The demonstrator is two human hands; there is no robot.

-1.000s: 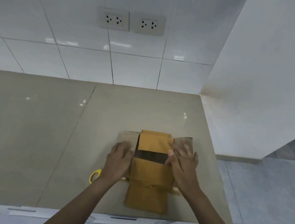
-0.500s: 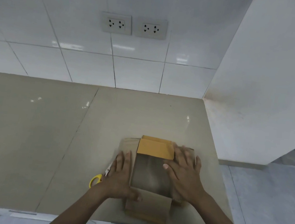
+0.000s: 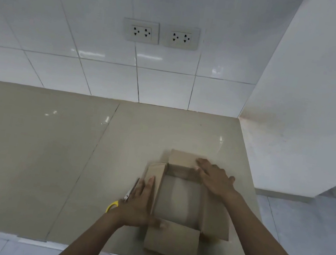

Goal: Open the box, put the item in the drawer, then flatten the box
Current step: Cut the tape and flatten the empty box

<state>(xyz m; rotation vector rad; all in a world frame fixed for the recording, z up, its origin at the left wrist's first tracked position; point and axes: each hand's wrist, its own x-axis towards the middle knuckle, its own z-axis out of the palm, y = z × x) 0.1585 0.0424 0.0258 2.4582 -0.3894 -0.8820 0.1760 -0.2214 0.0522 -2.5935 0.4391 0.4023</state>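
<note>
A brown cardboard box (image 3: 178, 200) lies on the beige counter (image 3: 72, 157) near its front right corner, its flaps spread outward and the inside showing bare. My left hand (image 3: 139, 205) presses flat on the box's left flap, thumb hooked over the near left corner. My right hand (image 3: 215, 177) lies flat, fingers spread, on the far right flap. No item is visible inside the box, and no drawer is in view.
Yellow-handled scissors (image 3: 124, 198) lie just left of the box, partly under my left hand. A white tiled wall with two sockets (image 3: 160, 33) stands behind. A white wall (image 3: 303, 124) bounds the counter's right side; grey floor lies beyond.
The flaps have been spread wider and flatter. My right hand slid to the far right flap and my left hand stayed along the left flap. The camera tilted slightly.
</note>
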